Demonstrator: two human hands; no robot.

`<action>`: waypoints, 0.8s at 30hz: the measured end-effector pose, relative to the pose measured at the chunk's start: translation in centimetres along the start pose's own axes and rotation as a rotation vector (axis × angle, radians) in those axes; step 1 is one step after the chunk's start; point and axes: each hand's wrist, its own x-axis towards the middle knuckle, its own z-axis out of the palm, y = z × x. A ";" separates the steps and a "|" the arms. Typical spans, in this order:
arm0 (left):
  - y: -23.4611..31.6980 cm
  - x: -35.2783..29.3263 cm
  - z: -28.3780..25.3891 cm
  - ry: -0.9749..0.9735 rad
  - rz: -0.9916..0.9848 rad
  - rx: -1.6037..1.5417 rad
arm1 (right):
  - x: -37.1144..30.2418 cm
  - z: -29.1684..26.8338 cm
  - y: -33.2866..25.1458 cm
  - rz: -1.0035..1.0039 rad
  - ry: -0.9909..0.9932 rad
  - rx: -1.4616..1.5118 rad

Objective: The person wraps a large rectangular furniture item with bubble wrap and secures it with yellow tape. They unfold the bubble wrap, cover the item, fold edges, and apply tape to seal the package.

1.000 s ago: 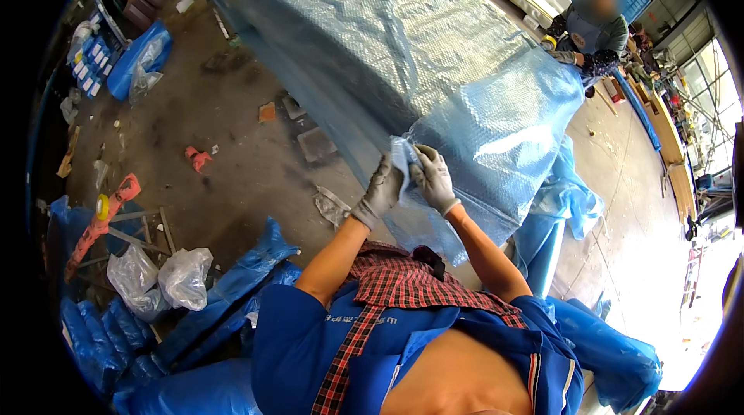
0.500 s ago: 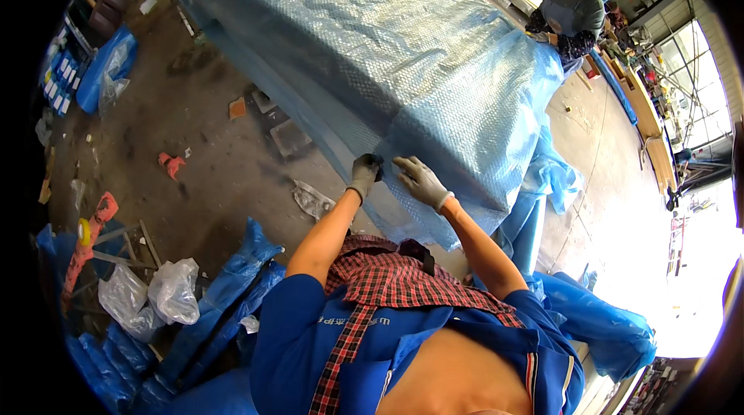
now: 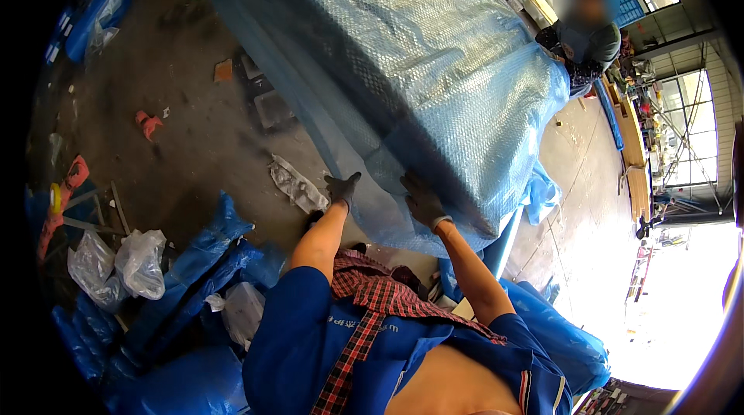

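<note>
A large box-shaped load is draped in bluish, see-through bubble wrap [image 3: 442,66], which hangs down over its near side. My right hand [image 3: 425,202], in a grey work glove, lies with fingers stretched out against the hanging wrap near the lower corner. At the loose edge of the sheet is my left hand [image 3: 342,189], gloved too, its thumb and fingers spread apart. I see nothing gripped in either hand. What lies under the wrap is hidden.
A co-worker [image 3: 589,43] stands at the load's far right corner. On the floor at left lie clear plastic bags [image 3: 141,264], blue wrapped bundles [image 3: 205,248] and a crumpled plastic piece [image 3: 297,184]. A blue roll-like bundle [image 3: 558,330] lies at my right.
My left hand has moved left and down, its fingers spreading from a closed shape. My right hand has come lower onto the wrap's side. The view has shifted slightly.
</note>
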 end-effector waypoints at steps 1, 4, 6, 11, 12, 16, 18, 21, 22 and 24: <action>-1.7 0.9 0.1 -0.172 0.021 -0.141 | 0.1 0.0 0.0 0.001 -0.009 0.012; -7.1 2.5 1.1 -0.335 0.051 -0.468 | 0.8 -0.2 -0.3 -0.003 -0.040 0.037; -9.9 1.7 -1.2 -0.352 0.003 -0.489 | 0.2 0.1 -0.4 0.013 -0.055 0.045; -13.3 -1.1 -5.3 -0.407 -0.072 -0.953 | -0.3 0.6 -0.7 0.008 -0.045 -0.081; -12.1 -3.3 -6.9 -0.392 0.229 -0.540 | -0.6 0.8 -0.6 0.010 -0.068 -0.125; -0.1 -12.4 -9.3 -0.430 0.638 -0.381 | -0.3 2.5 0.5 -0.087 -0.004 -0.423; 4.6 -14.3 -7.4 -0.430 0.716 -0.339 | -0.4 5.1 2.6 -0.208 0.048 -0.786; 9.2 -13.7 -3.1 -0.252 0.953 -0.169 | 1.0 4.6 2.1 0.048 -0.109 -0.385; 10.6 -14.2 -2.5 -0.294 0.934 -0.063 | 1.0 4.1 2.4 0.087 -0.074 -0.250; 13.5 -15.6 -1.7 -0.415 0.839 -0.159 | -0.1 3.9 2.9 0.175 -0.006 0.033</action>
